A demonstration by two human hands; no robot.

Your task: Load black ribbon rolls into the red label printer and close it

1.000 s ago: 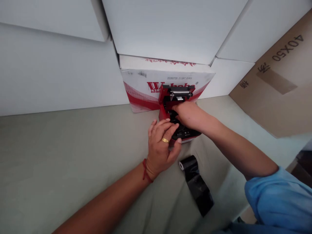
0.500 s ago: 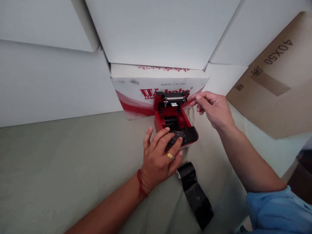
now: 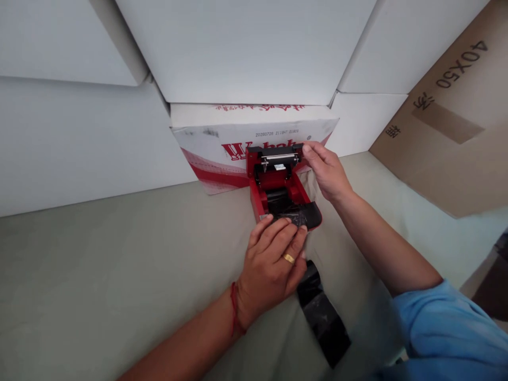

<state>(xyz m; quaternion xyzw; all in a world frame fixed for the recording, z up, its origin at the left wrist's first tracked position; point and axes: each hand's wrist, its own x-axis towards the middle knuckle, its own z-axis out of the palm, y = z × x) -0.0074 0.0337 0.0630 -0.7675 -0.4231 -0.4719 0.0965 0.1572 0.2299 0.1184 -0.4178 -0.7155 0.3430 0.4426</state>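
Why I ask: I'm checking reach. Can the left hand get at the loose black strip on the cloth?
Probably yes: the black strip lies on the cloth close by the left hand, with nothing visible blocking the way, though that hand would likely have to leave the front of the red device.

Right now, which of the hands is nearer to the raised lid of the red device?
The right hand, at a corner of the raised lid. The left hand is at the front of the red device.

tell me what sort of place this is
Possibly a storage or packing corner: stacked white boxes, a brown carton marked 40X50, and a small red device standing open on a greenish surface.
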